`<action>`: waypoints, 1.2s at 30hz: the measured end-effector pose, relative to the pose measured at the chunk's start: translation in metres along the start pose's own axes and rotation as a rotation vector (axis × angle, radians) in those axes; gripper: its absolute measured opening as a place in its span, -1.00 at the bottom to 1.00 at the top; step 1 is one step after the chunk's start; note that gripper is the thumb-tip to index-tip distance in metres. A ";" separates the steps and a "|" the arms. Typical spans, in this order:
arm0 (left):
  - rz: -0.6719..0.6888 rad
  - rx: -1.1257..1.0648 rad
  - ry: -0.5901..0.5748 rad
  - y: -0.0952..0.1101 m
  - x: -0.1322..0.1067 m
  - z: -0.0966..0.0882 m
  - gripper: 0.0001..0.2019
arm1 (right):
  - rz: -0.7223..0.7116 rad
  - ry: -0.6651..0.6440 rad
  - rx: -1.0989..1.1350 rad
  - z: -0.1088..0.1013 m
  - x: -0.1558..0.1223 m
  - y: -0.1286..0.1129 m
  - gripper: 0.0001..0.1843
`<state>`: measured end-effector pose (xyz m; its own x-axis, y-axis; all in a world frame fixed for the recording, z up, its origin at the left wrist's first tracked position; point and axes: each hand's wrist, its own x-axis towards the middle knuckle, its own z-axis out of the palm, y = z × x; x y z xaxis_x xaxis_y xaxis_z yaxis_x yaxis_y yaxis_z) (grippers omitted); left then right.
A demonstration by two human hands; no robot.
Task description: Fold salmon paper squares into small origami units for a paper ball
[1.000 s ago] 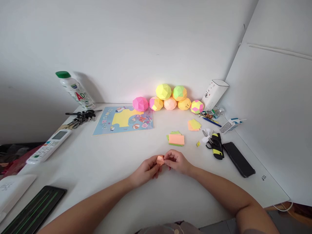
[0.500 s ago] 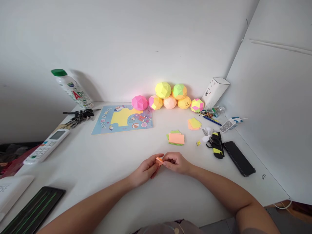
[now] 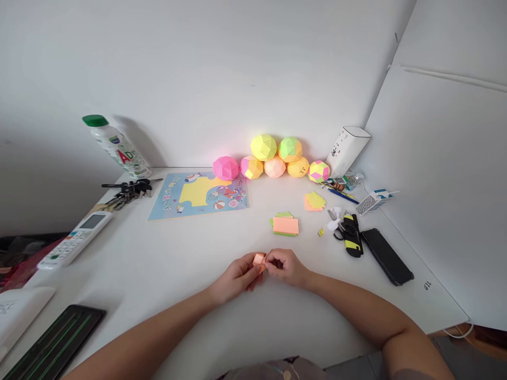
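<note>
Between my hands is a small folded piece of orange paper (image 3: 259,259), partly hidden by fingers. My left hand (image 3: 241,276) pinches it between thumb and fingers from the left. On the other side, my right hand (image 3: 285,266) has its thumb and fingertips closed on the paper's right edge. A stack of orange and green paper slips (image 3: 285,226) lies just beyond my hands. Farther back to the right rest some loose yellow and orange slips (image 3: 315,200).
Faceted paper balls (image 3: 274,167) are piled against the wall. A puzzle board (image 3: 162,205) lies left of them. Scissors (image 3: 339,232), a yellow-black cutter (image 3: 351,237) and a black phone (image 3: 388,256) are at right. Left stand a bottle (image 3: 119,148) and a remote (image 3: 75,239).
The folded orange paper has turned in my fingers and now shows a flat, square-looking face. My right fingertips have shifted slightly at its edge.
</note>
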<state>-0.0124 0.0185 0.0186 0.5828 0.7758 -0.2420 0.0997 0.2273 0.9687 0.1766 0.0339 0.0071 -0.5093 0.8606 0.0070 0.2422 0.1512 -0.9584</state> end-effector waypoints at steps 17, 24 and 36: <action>-0.030 -0.117 -0.027 -0.002 0.002 -0.010 -0.66 | -0.247 0.017 -0.057 0.000 -0.002 0.008 -0.87; -0.058 -0.139 -0.040 0.000 0.002 -0.010 -0.67 | -0.322 0.005 -0.165 0.000 -0.001 0.014 -0.83; -0.056 -0.061 -0.044 -0.001 -0.001 -0.008 -0.65 | -0.059 -0.003 0.029 0.002 -0.002 0.006 -0.89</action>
<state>-0.0191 0.0224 0.0177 0.6122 0.7347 -0.2923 0.0847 0.3066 0.9481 0.1781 0.0319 0.0008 -0.5247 0.8490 0.0627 0.1880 0.1874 -0.9641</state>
